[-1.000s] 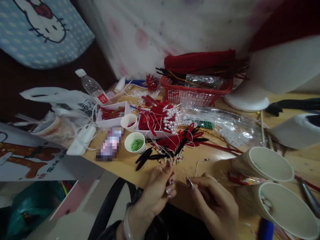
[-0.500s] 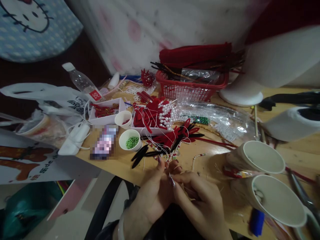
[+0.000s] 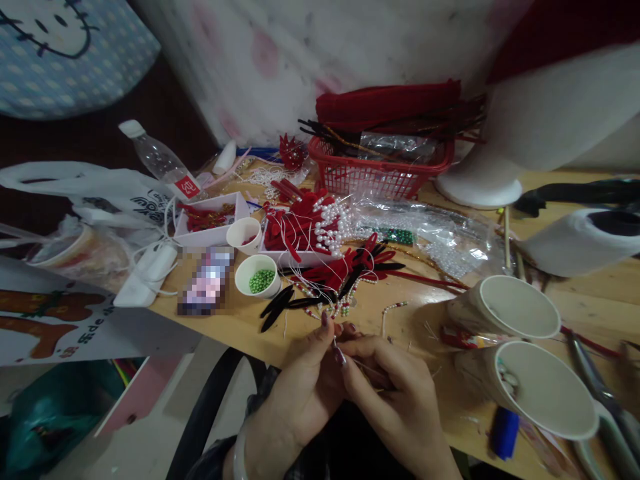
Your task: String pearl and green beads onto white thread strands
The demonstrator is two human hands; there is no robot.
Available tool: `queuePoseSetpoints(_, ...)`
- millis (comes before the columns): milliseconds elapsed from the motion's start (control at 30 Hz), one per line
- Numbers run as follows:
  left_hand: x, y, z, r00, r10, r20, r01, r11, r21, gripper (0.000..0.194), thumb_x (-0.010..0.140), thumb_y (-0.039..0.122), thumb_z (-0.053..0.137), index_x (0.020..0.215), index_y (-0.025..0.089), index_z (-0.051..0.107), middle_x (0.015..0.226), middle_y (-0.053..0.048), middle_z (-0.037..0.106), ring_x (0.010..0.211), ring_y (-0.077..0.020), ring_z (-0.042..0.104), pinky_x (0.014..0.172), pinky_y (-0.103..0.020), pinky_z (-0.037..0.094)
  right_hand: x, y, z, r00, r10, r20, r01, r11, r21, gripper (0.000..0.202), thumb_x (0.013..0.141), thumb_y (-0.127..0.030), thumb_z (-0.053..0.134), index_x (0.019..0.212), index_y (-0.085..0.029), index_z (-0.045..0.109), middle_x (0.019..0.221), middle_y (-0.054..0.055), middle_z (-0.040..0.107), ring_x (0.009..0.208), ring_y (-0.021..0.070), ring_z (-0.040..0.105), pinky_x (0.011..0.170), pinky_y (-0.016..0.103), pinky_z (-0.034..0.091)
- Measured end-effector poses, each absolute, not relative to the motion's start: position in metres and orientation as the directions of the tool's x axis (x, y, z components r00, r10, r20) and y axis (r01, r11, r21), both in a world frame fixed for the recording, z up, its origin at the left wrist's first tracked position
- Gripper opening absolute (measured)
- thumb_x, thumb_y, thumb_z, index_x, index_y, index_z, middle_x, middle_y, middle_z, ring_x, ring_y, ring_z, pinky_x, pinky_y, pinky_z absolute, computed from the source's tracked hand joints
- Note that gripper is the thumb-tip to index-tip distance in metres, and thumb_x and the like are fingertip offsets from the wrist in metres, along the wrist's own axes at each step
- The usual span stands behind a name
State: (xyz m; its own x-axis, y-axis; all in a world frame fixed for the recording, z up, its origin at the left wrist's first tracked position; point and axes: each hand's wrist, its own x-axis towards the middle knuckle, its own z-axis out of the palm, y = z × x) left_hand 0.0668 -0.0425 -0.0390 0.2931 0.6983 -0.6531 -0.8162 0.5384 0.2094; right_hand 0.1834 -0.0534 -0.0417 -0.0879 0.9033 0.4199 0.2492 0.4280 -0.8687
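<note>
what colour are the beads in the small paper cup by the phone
The beads are bright green, seen best in the head view.

Dim light falls on my pale wooden table [image 3: 420, 267]; a white, pink-blotched covering [image 3: 280, 73] hangs behind, and pale floor [image 3: 145, 407] shows lower left.

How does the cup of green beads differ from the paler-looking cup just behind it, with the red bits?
The green-bead cup holds a heap of green beads, while the rear cup holds red bits. The green-bead cup sits nearer the table's front edge than the rear cup. Both are pale, open-topped and upright.
</note>
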Motion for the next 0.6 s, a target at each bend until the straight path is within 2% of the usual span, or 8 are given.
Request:
queuePoseSetpoints(200,0.067,-0.045,-0.041,0.265,0.726,-0.634,-0.801,0.532,0.275,0.048,0.044,0.038,0.103,0.070,0.013,0.072,0.077,-0.002,0.073,0.074,-0.0146,0.068,0.074,-0.027,0.056,0.185,-0.054,-0.041,-0.075,0.904,0.421,0.240,0.427,-0.872,0.011,0.088,-0.013,0.065,0.082,-0.020,0.071,0.063,-0.006,0.071,0.050,0.0052,0.063,0.051,0.009,0.048)
queuePoseSetpoints(467,0.067,-0.053,-0.044,0.139,0.846,-0.516,-0.743,0.433,0.510,0.037,0.058,0.040,0.098,0.077,0.014,0.079,0.080,-0.003,0.072,0.075,-0.0134,0.066,0.074,-0.024,0.055,0.188,-0.056,-0.046,-0.053,0.923,0.380,0.225,0.382,-0.896,0.011,0.089,-0.013,0.066,0.085,-0.021,0.072,0.065,-0.006,0.071,0.052,0.0061,0.063,0.050,0.010,0.048)
queuePoseSetpoints(600,0.063,-0.052,-0.041,0.063,0.862,-0.503,-0.699,0.398,0.595,0.035,0.052,0.034,0.101,0.072,0.016,0.079,0.086,-0.002,0.070,0.077,-0.0126,0.065,0.072,-0.021,0.054,0.191,-0.057,-0.049,-0.051,0.915,0.400,0.260,0.399,-0.879,0.012,0.090,-0.012,0.066,0.086,-0.021,0.073,0.061,-0.006,0.067,0.047,0.0065,0.058,0.045,0.012,0.045)
